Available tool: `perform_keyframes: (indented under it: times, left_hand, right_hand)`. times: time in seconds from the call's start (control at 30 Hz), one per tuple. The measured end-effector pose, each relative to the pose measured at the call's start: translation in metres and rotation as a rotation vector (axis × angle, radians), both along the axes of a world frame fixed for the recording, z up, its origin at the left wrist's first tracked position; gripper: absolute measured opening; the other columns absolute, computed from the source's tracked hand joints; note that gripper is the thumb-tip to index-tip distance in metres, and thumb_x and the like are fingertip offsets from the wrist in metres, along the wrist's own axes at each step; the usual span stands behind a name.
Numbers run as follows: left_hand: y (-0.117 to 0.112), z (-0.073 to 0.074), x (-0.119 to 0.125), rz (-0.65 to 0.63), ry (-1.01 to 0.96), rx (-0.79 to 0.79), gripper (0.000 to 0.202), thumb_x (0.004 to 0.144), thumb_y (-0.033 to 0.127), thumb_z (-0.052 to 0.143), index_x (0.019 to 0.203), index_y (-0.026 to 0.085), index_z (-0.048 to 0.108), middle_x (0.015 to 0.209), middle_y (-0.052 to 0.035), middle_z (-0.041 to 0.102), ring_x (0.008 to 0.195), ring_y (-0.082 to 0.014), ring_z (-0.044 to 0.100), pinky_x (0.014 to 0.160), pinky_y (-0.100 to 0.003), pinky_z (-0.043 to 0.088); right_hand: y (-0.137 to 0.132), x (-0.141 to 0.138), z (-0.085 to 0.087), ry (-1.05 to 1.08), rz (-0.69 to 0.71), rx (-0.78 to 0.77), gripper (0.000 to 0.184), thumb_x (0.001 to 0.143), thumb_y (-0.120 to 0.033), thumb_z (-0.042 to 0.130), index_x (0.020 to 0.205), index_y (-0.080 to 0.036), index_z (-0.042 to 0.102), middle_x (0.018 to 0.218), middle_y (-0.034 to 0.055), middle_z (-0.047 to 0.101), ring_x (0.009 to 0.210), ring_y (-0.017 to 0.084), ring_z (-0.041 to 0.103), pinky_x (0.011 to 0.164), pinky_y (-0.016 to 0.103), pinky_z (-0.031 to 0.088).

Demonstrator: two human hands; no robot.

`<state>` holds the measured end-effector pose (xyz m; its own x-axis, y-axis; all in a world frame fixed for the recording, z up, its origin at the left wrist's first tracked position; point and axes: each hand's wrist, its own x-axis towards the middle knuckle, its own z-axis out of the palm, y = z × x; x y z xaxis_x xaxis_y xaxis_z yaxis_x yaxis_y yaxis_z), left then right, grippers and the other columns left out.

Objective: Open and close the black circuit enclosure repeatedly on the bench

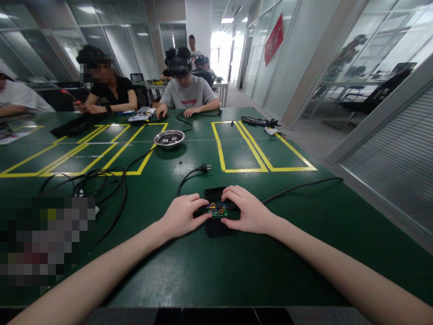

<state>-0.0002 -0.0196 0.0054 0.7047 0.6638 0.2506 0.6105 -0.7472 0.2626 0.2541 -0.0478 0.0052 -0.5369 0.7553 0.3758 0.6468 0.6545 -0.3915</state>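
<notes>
Between my hands lies a small green circuit board [217, 211] with orange-ringed coils, on the green table. My left hand [184, 214] pinches its left end, thumb at the near edge and fingers at the far edge. At the right end, my right hand [248, 210] curls its fingers and thumb around the board. One black plastic case half [214, 194] sits just beyond the board, and another black case half [219, 228] lies on the near side. A black cable with a plug [204, 168] runs from the left; another black cable [301, 185] leads off right.
A metal bowl [169, 139] with small metal parts stands ahead. Tangled black cables [101, 180] lie left. Yellow tape [243, 170] marks rectangles on the table [162, 280]. Black parts [260, 121] rest at the far right. Across the table sit co-workers, one in a grey shirt [189, 92].
</notes>
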Motion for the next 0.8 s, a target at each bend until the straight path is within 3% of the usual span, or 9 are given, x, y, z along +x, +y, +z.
perform_keyframes:
  times: [0.23,0.67,0.8]
  left_hand:
    - [0.002,-0.001,-0.003,-0.003,-0.015,-0.021,0.028,0.097,0.042,0.069,0.115,0.021,0.073,0.091,-0.0012,0.07,0.071,-0.0139,0.067,0.065,-0.024,0.049]
    - [0.009,-0.002,-0.004,-0.014,0.003,-0.004,0.029,0.098,0.04,0.069,0.118,0.02,0.075,0.093,-0.0027,0.069,0.072,-0.0142,0.068,0.065,-0.023,0.049]
    - [0.012,0.0,-0.009,-0.042,-0.068,-0.057,0.029,0.099,0.039,0.066,0.12,0.02,0.073,0.095,-0.0034,0.07,0.074,-0.0143,0.068,0.067,-0.023,0.051]
  right_hand:
    - [-0.002,-0.002,-0.002,-0.029,-0.044,0.014,0.035,0.077,-0.029,0.08,0.101,-0.021,0.056,0.116,0.0117,0.066,0.102,0.029,0.062,0.087,0.044,0.052]
    - [0.0,-0.003,-0.003,0.02,0.012,-0.002,0.034,0.081,-0.026,0.077,0.11,-0.022,0.058,0.12,0.0123,0.064,0.109,0.03,0.061,0.095,0.048,0.052]
    - [0.003,0.01,-0.001,0.052,0.008,-0.024,0.031,0.088,-0.03,0.072,0.114,-0.022,0.057,0.125,0.0119,0.061,0.103,0.024,0.064,0.087,0.039,0.055]
